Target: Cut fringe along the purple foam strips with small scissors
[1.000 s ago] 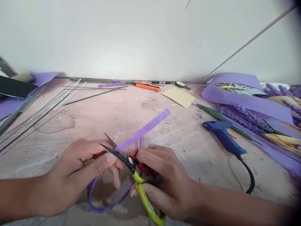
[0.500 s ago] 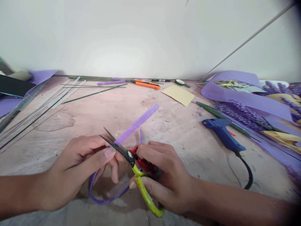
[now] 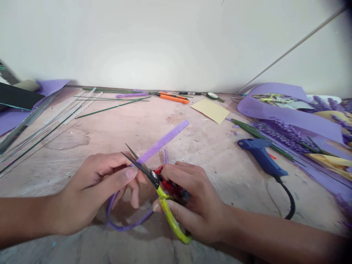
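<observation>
Over the near middle of the worktable [image 3: 110,135], the left hand [image 3: 90,190] pinches a purple strip [image 3: 166,140] at the parted blades of scissors [image 3: 154,176] gripped in the right hand [image 3: 196,198], left of a blue glue gun [image 3: 262,157].

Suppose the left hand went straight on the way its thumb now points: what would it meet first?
The left hand would probably first meet the black metal blades of the yellow-and-red-handled scissors, just ahead in the picture, though depth is unclear.

Purp. strip [image 3: 163,142], yel./red scissors hdls [image 3: 171,218]
</observation>
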Demonstrator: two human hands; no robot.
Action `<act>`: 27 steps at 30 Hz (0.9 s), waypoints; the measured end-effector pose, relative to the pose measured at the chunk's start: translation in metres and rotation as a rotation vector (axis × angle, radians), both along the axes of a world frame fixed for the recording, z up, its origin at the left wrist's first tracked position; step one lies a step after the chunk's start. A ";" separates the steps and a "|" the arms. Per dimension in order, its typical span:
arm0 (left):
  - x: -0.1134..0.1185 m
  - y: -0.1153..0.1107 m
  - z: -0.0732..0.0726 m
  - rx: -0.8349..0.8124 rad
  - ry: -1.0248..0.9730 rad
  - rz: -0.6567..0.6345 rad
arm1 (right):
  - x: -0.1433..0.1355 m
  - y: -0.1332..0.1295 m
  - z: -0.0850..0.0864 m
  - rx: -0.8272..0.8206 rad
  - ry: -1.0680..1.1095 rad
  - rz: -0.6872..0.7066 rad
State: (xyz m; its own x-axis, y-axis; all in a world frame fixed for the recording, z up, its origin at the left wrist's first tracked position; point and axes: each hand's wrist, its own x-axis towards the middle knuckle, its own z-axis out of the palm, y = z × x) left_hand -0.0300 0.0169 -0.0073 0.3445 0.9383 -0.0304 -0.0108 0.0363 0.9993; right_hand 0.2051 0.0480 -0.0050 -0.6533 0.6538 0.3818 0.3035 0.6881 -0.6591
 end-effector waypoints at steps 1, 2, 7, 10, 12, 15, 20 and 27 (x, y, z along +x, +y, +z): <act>0.000 0.000 0.001 0.005 0.002 0.005 | 0.000 0.000 0.000 -0.005 -0.002 0.001; 0.001 0.001 0.002 0.008 0.006 0.017 | -0.001 0.000 0.001 -0.010 -0.005 -0.002; 0.001 0.002 0.009 0.021 0.002 0.090 | -0.002 0.001 0.003 -0.021 -0.015 -0.016; 0.002 0.002 0.011 0.033 -0.006 0.105 | -0.002 0.001 0.003 -0.021 -0.015 -0.018; 0.002 0.003 0.010 0.038 -0.012 0.111 | -0.002 0.001 0.002 -0.021 -0.012 -0.017; 0.002 0.003 0.009 0.053 -0.002 0.104 | -0.003 0.002 0.001 -0.013 -0.015 -0.017; -0.001 0.003 0.007 0.058 0.031 0.083 | -0.003 0.003 0.002 -0.003 -0.030 -0.030; -0.002 0.000 0.008 0.096 0.075 0.069 | -0.003 0.000 0.003 -0.008 -0.045 -0.035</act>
State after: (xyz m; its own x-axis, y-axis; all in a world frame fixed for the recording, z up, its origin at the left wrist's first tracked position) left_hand -0.0316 0.0174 0.0006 0.2796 0.9594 0.0369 0.0649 -0.0573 0.9962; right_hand 0.2025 0.0483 -0.0020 -0.6461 0.6798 0.3471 0.3567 0.6710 -0.6500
